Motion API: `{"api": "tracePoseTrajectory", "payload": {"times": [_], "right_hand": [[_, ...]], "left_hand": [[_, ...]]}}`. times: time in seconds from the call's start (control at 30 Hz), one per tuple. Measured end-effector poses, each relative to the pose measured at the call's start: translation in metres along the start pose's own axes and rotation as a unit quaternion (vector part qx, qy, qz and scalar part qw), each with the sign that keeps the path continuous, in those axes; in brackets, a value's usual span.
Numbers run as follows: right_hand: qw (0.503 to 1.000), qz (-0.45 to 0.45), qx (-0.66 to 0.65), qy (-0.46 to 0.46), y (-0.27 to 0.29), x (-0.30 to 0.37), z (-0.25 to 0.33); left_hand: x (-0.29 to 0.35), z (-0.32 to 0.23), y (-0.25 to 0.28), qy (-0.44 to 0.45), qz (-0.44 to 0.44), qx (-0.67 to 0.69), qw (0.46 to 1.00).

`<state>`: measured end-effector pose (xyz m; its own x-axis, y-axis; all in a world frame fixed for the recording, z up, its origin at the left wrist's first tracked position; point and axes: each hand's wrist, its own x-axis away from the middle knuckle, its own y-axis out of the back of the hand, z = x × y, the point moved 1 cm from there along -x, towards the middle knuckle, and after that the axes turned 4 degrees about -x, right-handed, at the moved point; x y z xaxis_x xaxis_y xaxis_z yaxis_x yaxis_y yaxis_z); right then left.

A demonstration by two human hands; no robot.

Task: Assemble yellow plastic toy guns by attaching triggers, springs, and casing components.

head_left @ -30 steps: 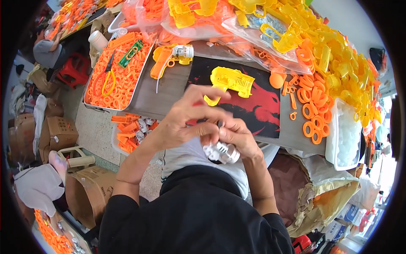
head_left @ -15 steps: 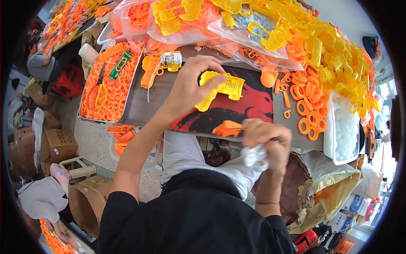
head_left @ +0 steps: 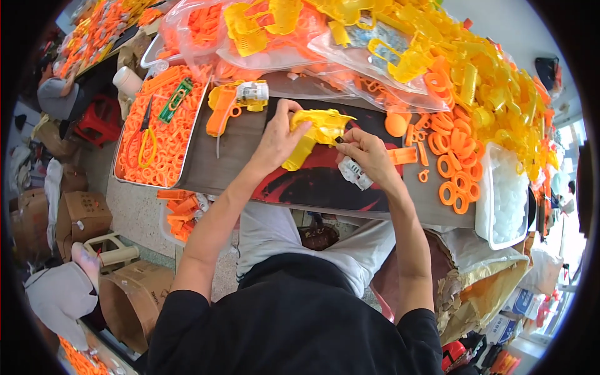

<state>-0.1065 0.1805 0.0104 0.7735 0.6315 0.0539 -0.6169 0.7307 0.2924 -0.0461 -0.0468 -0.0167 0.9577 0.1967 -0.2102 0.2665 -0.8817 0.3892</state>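
Shell held in the left hand, black piece brought beside it by the right

Left hand (head_left: 281, 144): fingers and thumb clasp the left end of the yellow shell (head_left: 322, 124). The shell is over the mat (head_left: 294, 189), its handle slanting down toward the worker. Whether it bears on the mat cannot be determined.

Right hand (head_left: 370, 156): thumb and forefinger pinch a small black piece (head_left: 339, 140) just beside the shell's right part. Contact between the two cannot be confirmed. A white drum (head_left: 354, 173) sits below the same hand; whether the other fingers grip it or it hangs is unclear. An orange part (head_left: 403, 155) shows just beyond that hand, its support likewise hidden.

Assessment: the step appears to be bringing the black piece to the shell. To do it well, the left hand should hold the shell steady, with the receiving side turned to the worker's eye and the thumb clear of the edge. The pinch should be light and close to the piece's end, and the piece should be lined up before any pressure is applied. The drum should be supported so that it does not drag on the pinch or knock the shell.

For reference, a fuller assembly (head_left: 236, 103) lies left of the mat.
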Motion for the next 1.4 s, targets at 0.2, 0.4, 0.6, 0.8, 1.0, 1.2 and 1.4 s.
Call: {"api": "tracePoseTrajectory", "payload": {"times": [0.2, 0.4, 0.6, 0.8, 1.0, 1.2, 1.4], "right_hand": [[0.987, -0.057, 0.131, 0.071, -0.015, -0.006, -0.011], [0.959, -0.092, 0.240, 0.116, -0.016, -0.002, 0.002], [0.962, -0.088, 0.239, 0.102, -0.016, -0.002, 0.006], [0.969, -0.077, 0.225, 0.067, -0.014, -0.004, 0.008], [0.975, -0.090, 0.192, 0.063, -0.016, 0.001, 0.005], [0.952, -0.111, 0.253, 0.132, -0.020, 0.005, 0.002], [0.976, -0.047, 0.196, 0.085, -0.008, -0.003, -0.004]], "left_hand": [[0.008, -0.008, -0.002, -0.047, -0.008, -0.049, 0.998], [0.004, -0.029, 0.000, -0.055, 0.014, -0.083, 0.995], [0.005, -0.038, -0.003, -0.072, 0.015, -0.100, 0.992], [0.006, -0.048, -0.007, -0.061, 0.007, -0.136, 0.989], [0.011, -0.051, -0.014, -0.068, -0.015, -0.167, 0.983], [0.015, -0.053, -0.018, -0.067, -0.030, -0.186, 0.980], [0.014, -0.052, -0.018, -0.085, -0.038, -0.168, 0.981]]}}
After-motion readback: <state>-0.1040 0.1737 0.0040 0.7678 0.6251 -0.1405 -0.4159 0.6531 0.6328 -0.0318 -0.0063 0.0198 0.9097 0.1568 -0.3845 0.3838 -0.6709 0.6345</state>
